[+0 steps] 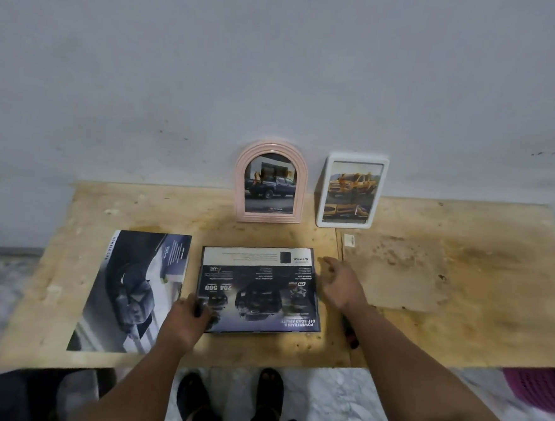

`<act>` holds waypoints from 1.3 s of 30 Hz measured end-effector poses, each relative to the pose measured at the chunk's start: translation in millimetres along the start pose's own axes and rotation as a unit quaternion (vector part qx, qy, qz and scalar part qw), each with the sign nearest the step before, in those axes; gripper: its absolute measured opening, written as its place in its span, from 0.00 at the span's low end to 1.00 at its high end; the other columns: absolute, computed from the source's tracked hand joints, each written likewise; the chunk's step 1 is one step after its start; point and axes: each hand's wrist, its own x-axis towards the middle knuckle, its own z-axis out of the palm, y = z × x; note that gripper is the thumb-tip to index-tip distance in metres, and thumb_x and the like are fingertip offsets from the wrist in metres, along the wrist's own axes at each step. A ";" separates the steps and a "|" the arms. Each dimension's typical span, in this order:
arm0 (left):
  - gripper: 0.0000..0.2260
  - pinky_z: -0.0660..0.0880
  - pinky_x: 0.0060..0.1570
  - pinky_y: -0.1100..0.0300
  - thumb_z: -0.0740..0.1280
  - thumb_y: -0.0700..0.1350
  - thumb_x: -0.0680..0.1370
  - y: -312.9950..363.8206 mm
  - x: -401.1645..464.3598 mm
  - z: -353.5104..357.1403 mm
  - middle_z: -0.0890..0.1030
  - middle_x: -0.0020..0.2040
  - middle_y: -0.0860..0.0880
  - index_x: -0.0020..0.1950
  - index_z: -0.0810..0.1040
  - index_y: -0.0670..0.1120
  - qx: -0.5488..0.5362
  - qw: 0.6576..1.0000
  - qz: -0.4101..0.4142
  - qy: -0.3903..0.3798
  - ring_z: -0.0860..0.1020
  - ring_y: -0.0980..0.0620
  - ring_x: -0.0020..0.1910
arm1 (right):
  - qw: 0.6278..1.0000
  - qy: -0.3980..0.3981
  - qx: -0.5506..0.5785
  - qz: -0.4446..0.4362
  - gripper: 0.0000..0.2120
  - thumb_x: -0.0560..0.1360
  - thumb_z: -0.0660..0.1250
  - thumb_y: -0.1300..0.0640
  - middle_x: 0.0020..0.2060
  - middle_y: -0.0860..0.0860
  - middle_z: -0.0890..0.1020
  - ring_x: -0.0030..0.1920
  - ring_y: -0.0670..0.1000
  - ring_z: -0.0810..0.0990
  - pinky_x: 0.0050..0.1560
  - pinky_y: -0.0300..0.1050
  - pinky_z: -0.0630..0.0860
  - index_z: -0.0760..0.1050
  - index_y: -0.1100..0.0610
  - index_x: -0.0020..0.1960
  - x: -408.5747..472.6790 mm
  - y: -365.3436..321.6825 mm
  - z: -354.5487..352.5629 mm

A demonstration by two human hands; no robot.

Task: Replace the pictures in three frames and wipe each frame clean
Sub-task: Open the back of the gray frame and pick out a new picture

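A dark rectangular frame (259, 289) lies flat on the plywood table (459, 321), showing an upside-down car brochure page. My left hand (185, 319) grips its near left corner. My right hand (341, 285) hovers just beyond the frame's right edge, fingers spread and relaxed, holding nothing. A pink arched frame (270, 183) with a dark truck picture leans on the wall. Beside it a white rectangular frame (351, 192) with a yellow truck picture also leans there. A loose car picture page (132, 290) lies flat at the left.
A small white tag (349, 240) lies near the white frame. A dark red-tipped tool (349, 333) shows under my right forearm. A pink basket (539, 388) stands under the table's right end. My feet (230, 394) stand on marble floor at the table's near edge.
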 end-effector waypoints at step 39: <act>0.42 0.75 0.66 0.50 0.75 0.61 0.68 -16.1 6.9 5.3 0.65 0.75 0.45 0.78 0.62 0.55 0.063 0.995 0.034 -0.065 0.74 0.43 0.68 | 0.935 -0.001 0.355 0.026 0.24 0.80 0.68 0.67 0.59 0.49 0.85 0.57 0.54 0.85 0.55 0.58 0.84 0.77 0.38 0.63 -9.3 -46.2 32.6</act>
